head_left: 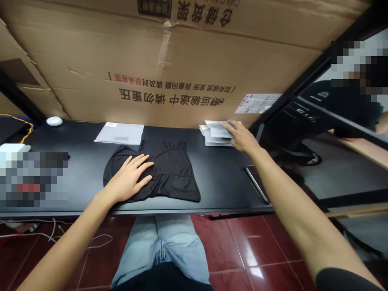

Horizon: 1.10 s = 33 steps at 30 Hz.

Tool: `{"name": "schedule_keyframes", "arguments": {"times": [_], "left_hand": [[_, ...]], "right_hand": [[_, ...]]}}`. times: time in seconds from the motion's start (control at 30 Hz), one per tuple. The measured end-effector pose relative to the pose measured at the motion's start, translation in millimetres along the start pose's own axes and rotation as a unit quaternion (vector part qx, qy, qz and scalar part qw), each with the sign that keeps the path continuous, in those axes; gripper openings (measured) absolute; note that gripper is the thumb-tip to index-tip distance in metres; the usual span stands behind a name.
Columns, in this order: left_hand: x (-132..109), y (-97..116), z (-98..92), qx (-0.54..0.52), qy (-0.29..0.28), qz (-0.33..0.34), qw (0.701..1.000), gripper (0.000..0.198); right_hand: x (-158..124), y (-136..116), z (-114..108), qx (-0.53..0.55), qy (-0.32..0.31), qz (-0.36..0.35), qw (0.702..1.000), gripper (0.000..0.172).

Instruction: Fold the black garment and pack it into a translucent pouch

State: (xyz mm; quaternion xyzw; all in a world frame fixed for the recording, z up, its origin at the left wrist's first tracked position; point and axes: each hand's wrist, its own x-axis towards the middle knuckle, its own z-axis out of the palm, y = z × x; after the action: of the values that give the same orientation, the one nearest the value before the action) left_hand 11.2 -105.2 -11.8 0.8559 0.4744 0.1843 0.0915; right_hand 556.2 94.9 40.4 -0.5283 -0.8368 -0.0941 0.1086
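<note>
A black cloth garment (172, 169) lies spread on the dark shelf, with my left hand (131, 178) flat on its left part, fingers apart. Over at the back right, my right hand (241, 137) reaches onto a small stack of white plastic packets (216, 139), its fingers stretched across the top one. Whether it grips that packet I cannot see clearly; the fingers look extended. Behind the garment, a single flat white packet (121, 133) rests near the cardboard.
A large cardboard box wall (182, 56) stands along the back. At the right edge lies a phone (257, 184). A white mouse-like object (54, 121) and a white box with wires (15, 148) sit left. Another person (342, 101) is beyond the right frame post.
</note>
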Motion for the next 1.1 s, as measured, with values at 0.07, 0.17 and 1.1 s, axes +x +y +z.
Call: {"name": "schedule_keyframes", "arguments": {"times": [0.07, 0.17, 1.1], "left_hand": [[0.1, -1.5, 0.2, 0.004, -0.001, 0.001, 1.0, 0.055], [0.0, -4.3, 1.1, 0.007, -0.004, 0.003, 1.0, 0.055], [127.0, -54.9, -43.3, 0.09, -0.061, -0.073, 0.991, 0.044]], "right_hand": [[0.9, 5.6, 3.9, 0.013, -0.026, -0.013, 0.999, 0.078], [0.4, 13.1, 8.6, 0.041, -0.067, -0.019, 0.997, 0.076], [32.1, -203.4, 44.9, 0.253, -0.007, 0.058, 0.966, 0.064]]}}
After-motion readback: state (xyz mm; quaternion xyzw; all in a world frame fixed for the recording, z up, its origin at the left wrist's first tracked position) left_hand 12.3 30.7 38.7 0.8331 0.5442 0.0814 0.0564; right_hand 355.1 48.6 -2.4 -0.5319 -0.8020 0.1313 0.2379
